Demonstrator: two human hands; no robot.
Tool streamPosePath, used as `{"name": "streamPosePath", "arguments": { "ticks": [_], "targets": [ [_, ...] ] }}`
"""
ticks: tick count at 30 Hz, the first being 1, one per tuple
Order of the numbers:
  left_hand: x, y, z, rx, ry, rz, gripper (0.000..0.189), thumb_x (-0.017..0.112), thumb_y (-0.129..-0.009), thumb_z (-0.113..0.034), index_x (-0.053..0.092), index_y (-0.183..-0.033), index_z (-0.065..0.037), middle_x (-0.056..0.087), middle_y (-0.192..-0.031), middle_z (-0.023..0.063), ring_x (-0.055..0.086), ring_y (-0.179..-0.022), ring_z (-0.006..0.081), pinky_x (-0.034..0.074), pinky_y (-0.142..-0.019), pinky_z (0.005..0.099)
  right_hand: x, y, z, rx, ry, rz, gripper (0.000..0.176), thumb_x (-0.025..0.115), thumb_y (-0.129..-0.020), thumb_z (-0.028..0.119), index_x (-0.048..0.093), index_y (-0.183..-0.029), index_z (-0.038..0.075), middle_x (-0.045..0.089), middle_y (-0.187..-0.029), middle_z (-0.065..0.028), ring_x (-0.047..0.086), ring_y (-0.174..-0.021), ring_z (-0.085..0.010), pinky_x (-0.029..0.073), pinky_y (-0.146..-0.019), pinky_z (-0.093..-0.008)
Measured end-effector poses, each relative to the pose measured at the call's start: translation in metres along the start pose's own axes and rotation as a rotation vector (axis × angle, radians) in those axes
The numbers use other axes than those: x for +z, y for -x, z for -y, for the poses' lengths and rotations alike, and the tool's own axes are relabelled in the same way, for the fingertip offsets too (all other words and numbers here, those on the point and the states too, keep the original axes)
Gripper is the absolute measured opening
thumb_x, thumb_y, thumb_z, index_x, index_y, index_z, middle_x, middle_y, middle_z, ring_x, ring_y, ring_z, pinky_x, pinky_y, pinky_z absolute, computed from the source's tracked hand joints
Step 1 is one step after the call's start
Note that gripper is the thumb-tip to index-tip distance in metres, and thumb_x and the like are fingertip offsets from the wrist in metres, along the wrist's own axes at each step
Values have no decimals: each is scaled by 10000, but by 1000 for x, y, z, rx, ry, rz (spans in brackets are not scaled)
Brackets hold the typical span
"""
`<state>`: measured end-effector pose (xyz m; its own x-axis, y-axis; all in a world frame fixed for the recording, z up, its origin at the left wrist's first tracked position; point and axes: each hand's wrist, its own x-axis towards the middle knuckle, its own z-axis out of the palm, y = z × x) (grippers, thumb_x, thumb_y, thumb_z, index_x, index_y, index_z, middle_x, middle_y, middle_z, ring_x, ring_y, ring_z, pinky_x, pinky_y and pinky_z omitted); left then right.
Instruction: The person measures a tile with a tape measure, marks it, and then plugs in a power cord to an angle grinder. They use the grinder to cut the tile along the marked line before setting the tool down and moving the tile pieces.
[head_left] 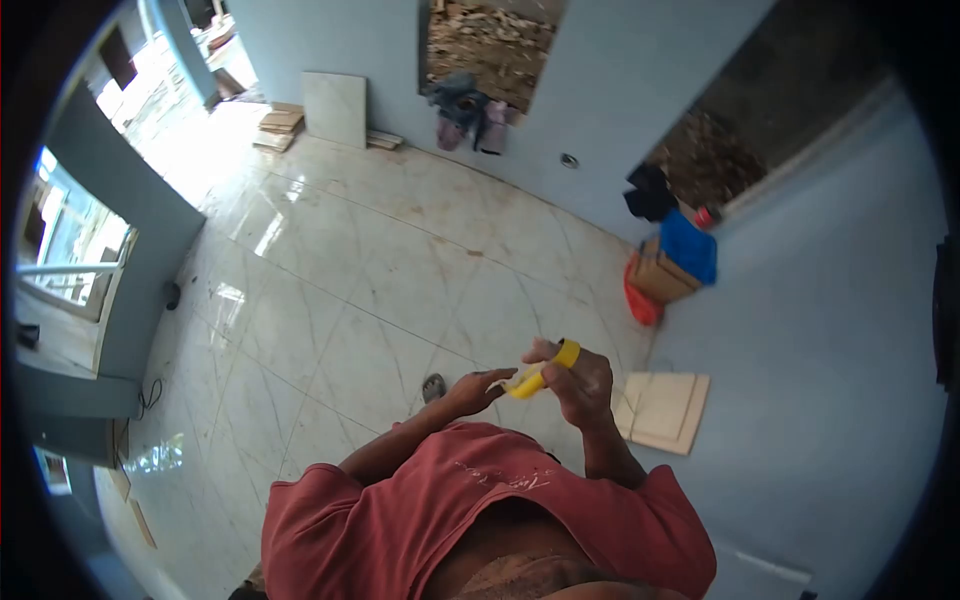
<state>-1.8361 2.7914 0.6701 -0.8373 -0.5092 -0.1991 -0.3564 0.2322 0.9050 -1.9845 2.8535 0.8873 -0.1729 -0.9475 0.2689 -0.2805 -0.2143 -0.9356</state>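
My right hand is raised in front of my chest, its fingers wrapped round a bright yellow curved band. One part of the band shows above my knuckles and its other end points toward my left hand; my fingers hide the middle, and I cannot tell its exact kind. My left hand reaches in from the left with fingers stretched out, their tips right at the lower end of the yellow band. Below my left hand a sandalled foot shows on the tiled floor.
At the right wall lie pale tile pieces. A cardboard box with blue plastic and a red bag stands beyond. Against the far wall lean a large tile and stacked pieces. Clothes hang over a window sill.
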Motion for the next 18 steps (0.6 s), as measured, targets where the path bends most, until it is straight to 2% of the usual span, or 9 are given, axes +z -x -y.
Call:
{"name": "streamPosePath", "arguments": {
  "ticks": [2, 6, 8, 9, 11, 14, 15, 17, 18],
  "targets": [
    [-42, 2, 18, 120, -37, 20, 421, 558, -878, -195, 482, -1291, -164, 603, -1131, 160, 583, -1012, 337, 459, -863, 412, 22, -32, -1, -211, 34, 89, 300, 554, -869, 167, 617, -1047, -67, 664, -855, -157, 577, -615, -155, 498, -609, -295],
    [-101, 18, 35, -10, -12, -92, 313, 563, -882, -204, 580, -1182, -117, 641, -1030, 155, 601, -962, 324, 465, -820, 393, 56, -98, -11, -319, 52, 82, 295, 541, -874, 160, 610, -1054, -63, 662, -861, -162, 583, -677, -150, 490, -652, -287],
    [-127, 25, 39, -161, -20, -203, 265, 582, -874, -221, 610, -1097, -80, 646, -995, 161, 612, -925, 313, 475, -784, 383, 70, -129, -28, -1, -193, -113, 328, 542, -900, 218, 565, -1105, -36, 666, -896, -135, 631, -763, -188, 499, -678, -304],
    [-137, 25, 55, -163, -32, -199, 265, 582, -874, -221, 610, -1097, -80, 646, -995, 161, 612, -925, 313, 475, -784, 383, 73, -151, -38, -3, -201, -122, 328, 542, -900, 218, 565, -1105, -36, 666, -896, -135, 631, -763, -188, 499, -678, -304],
    [-161, 34, 93, -172, 14, -349, 234, 601, -863, -239, 622, -992, -45, 649, -928, 157, 614, -871, 324, 475, -736, 388, 76, -202, -63, 209, -651, -308, 320, 511, -917, 214, 487, -1154, 0, 643, -864, -134, 595, -696, -184, 466, -632, -287],
    [-202, 47, 126, -305, -74, -508, 219, 627, -848, -232, 615, -898, -19, 631, -821, 138, 600, -751, 311, 457, -660, 377, 76, -271, -119, 314, -824, -367, 280, 505, -916, 191, 453, -1140, 30, 621, -863, -143, 584, -672, -184, 442, -605, -274],
    [-216, 46, 136, -194, 20, -644, 203, 652, -832, -208, 610, -846, -10, 595, -750, 125, 557, -663, 259, 427, -605, 355, 78, -295, -139, 329, -832, -369, 280, 505, -916, 191, 453, -1140, 30, 621, -863, -143, 584, -672, -184, 442, -605, -274],
    [-250, 43, 165, -186, -96, -807, 202, 667, -822, -197, 600, -819, -6, 577, -717, 129, 520, -623, 209, 414, -587, 338, 84, -340, -183, 405, -941, -444, 260, 504, -919, 190, 464, -1127, 37, 614, -877, -142, 583, -670, -185, 460, -610, -289],
    [-272, 43, 176, -337, -106, -799, 221, 654, -828, -217, 602, -823, -3, 572, -695, 140, 526, -620, 229, 418, -594, 346, 87, -363, -207, 422, -980, -470, 266, 510, -917, 187, 464, -1134, 41, 617, -917, -152, 610, -714, -212, 503, -664, -327]
  ]
}}
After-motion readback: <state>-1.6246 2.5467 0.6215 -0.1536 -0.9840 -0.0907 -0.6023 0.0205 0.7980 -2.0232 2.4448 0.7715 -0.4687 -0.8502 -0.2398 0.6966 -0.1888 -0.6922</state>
